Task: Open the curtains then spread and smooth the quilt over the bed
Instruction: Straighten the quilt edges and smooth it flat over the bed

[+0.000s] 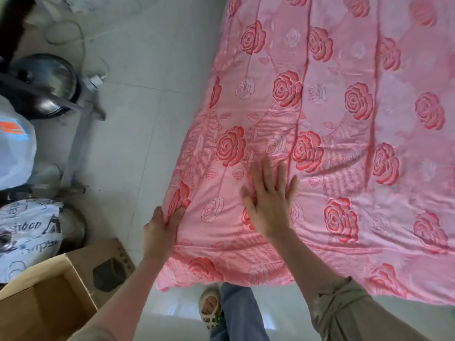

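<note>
A pink quilt [344,134] with red rose print lies spread over the bed and fills the right side of the head view. My left hand [161,230] grips the quilt's left edge near the near corner, thumb on top and fingers curled under the fabric. My right hand [269,200] lies flat on the quilt just to the right of it, fingers straight and spread, pressing the cloth. No curtains are in view.
An open cardboard box [56,289] stands at the lower left. Metal pots [46,82], white bags [14,153] and a metal frame crowd the left edge, with a cable on the tiled floor [147,70]. My leg and sandal [211,308] stand at the bed's near edge.
</note>
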